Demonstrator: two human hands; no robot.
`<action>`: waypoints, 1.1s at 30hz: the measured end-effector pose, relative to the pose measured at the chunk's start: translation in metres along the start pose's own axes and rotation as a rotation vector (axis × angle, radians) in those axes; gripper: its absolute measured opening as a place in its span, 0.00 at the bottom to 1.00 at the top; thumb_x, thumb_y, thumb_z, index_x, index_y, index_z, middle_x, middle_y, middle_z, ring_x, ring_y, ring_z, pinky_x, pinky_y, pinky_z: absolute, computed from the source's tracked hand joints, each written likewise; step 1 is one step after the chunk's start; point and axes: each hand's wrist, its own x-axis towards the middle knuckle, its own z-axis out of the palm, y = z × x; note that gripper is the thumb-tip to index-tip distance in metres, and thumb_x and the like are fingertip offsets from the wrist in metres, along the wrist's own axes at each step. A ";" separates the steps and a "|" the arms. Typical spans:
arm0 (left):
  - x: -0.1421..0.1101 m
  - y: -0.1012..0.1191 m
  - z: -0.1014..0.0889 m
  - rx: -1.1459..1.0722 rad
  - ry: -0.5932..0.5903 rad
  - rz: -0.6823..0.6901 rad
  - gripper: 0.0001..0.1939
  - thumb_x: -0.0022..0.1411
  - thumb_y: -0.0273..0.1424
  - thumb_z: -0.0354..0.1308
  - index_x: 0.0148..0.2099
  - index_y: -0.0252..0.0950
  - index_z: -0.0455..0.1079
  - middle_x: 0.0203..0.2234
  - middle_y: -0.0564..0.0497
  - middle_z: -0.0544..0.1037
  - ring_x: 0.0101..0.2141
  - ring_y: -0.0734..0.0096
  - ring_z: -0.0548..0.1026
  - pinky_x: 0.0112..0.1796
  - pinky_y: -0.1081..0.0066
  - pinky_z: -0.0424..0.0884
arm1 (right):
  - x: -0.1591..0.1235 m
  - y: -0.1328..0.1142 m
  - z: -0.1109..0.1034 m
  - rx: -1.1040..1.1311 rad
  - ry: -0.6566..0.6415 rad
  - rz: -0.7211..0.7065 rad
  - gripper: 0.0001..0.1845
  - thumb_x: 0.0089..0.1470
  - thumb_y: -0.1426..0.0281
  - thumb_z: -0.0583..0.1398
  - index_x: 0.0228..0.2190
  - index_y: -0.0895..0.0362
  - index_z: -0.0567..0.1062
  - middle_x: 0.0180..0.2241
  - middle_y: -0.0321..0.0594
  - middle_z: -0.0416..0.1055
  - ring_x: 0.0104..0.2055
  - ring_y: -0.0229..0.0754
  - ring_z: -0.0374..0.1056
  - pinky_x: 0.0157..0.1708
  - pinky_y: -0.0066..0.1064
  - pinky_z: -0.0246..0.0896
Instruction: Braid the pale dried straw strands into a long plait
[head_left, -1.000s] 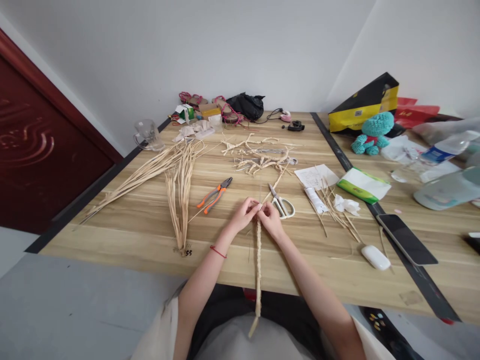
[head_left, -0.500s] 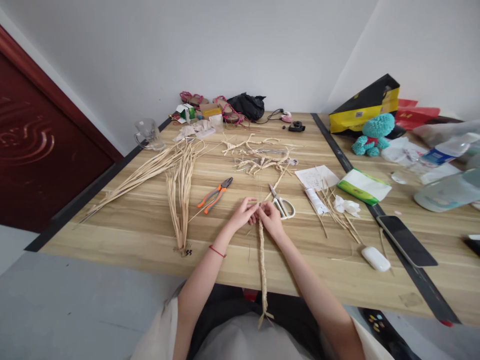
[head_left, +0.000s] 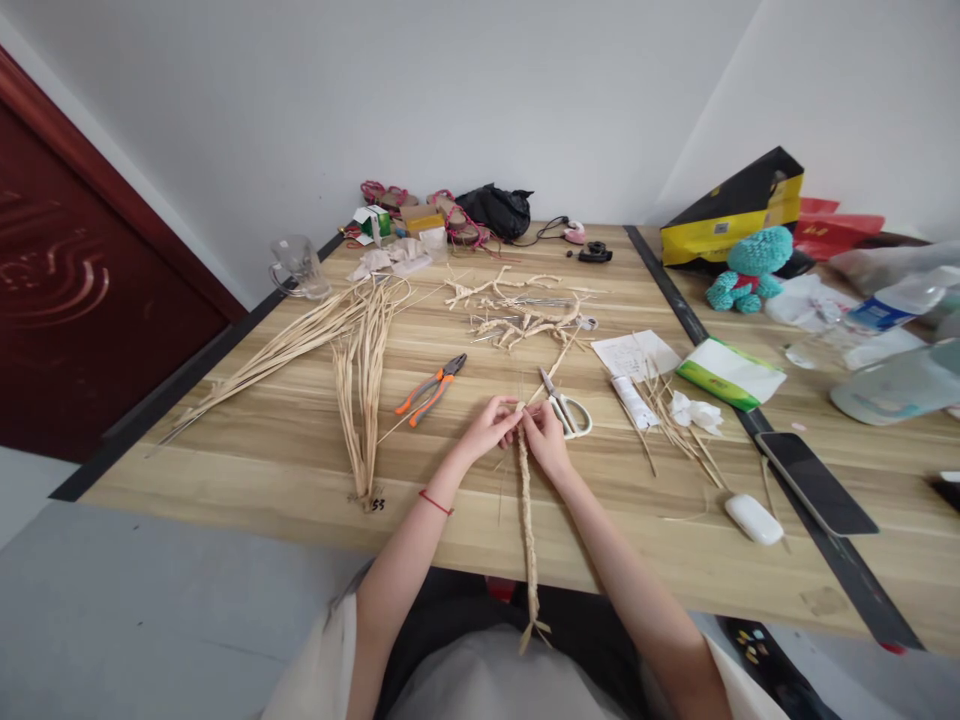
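A pale braided straw cord (head_left: 527,530) runs from my fingers down over the table's front edge, with a loose, splayed end near my lap. My left hand (head_left: 491,428) pinches the upper end of the braid from the left. From the right, my right hand (head_left: 545,440) grips the same spot, fingertips close to the left ones. Thin strands stick up past the fingers. Just behind my right hand lie white-handled scissors (head_left: 568,412), blades pointing away. Pliers with orange and grey handles (head_left: 431,390) rest to the left of my left hand.
Bundles of straw strips (head_left: 367,400) lie on the left. Branching wrapped pieces (head_left: 525,325) sit farther back. To the right are loose straws (head_left: 686,435), a white tube (head_left: 634,402), a white case (head_left: 753,519) and a phone (head_left: 817,483). A glass mug (head_left: 298,268) stands back left.
My fingers have shifted slightly at the braid's top, and a pale strip end now shows above them. The braid's lower end has swung a little to the right.
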 end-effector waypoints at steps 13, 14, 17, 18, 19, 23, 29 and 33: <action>0.003 0.000 0.002 0.036 0.099 -0.026 0.21 0.54 0.45 0.55 0.43 0.33 0.65 0.25 0.53 0.70 0.21 0.79 0.66 0.19 0.78 0.61 | 0.005 0.004 0.002 0.229 -0.048 0.115 0.19 0.47 0.53 0.59 0.26 0.52 0.59 0.15 0.28 0.64 0.14 0.34 0.58 0.13 0.26 0.51; 0.003 0.001 0.002 0.045 0.099 -0.021 0.21 0.55 0.45 0.54 0.42 0.33 0.65 0.25 0.53 0.70 0.21 0.79 0.66 0.20 0.78 0.61 | 0.006 0.002 0.002 0.241 -0.052 0.116 0.19 0.46 0.53 0.60 0.26 0.52 0.59 0.15 0.28 0.65 0.14 0.34 0.58 0.13 0.26 0.50; 0.002 0.002 0.002 0.080 0.081 -0.005 0.21 0.55 0.47 0.52 0.38 0.33 0.67 0.22 0.54 0.69 0.20 0.79 0.65 0.21 0.77 0.60 | 0.006 -0.003 0.002 0.269 -0.063 0.112 0.20 0.46 0.53 0.60 0.26 0.53 0.59 0.15 0.28 0.65 0.14 0.33 0.58 0.14 0.25 0.50; 0.002 0.002 0.001 0.090 0.071 0.001 0.21 0.56 0.47 0.51 0.37 0.33 0.67 0.21 0.54 0.68 0.20 0.79 0.65 0.21 0.77 0.59 | 0.006 -0.004 0.002 0.276 -0.068 0.110 0.20 0.46 0.53 0.60 0.25 0.53 0.59 0.15 0.29 0.66 0.14 0.33 0.58 0.14 0.25 0.50; 0.002 0.003 0.001 0.098 0.064 0.009 0.21 0.56 0.47 0.51 0.35 0.33 0.67 0.21 0.54 0.68 0.20 0.79 0.64 0.21 0.77 0.59 | 0.006 -0.005 0.002 0.280 -0.075 0.109 0.20 0.46 0.53 0.60 0.25 0.53 0.59 0.16 0.29 0.66 0.14 0.33 0.58 0.14 0.25 0.50; 0.001 0.005 0.000 0.118 0.049 0.029 0.22 0.57 0.48 0.49 0.31 0.33 0.66 0.19 0.55 0.66 0.19 0.79 0.62 0.20 0.77 0.57 | 0.006 -0.008 0.001 0.261 -0.102 0.126 0.20 0.45 0.51 0.59 0.25 0.53 0.59 0.17 0.30 0.67 0.15 0.34 0.58 0.14 0.26 0.51; 0.000 0.007 0.001 0.110 0.050 0.016 0.22 0.57 0.49 0.49 0.31 0.33 0.66 0.21 0.54 0.66 0.21 0.79 0.62 0.21 0.76 0.58 | 0.006 -0.012 0.000 0.251 -0.126 0.143 0.21 0.45 0.49 0.59 0.24 0.53 0.60 0.17 0.31 0.67 0.15 0.34 0.58 0.15 0.26 0.51; 0.001 0.007 0.001 0.100 0.062 0.005 0.22 0.56 0.48 0.49 0.34 0.32 0.67 0.21 0.54 0.66 0.21 0.78 0.63 0.22 0.75 0.58 | 0.006 -0.012 0.000 0.264 -0.149 0.139 0.21 0.45 0.50 0.59 0.24 0.53 0.60 0.17 0.32 0.68 0.15 0.34 0.59 0.15 0.26 0.52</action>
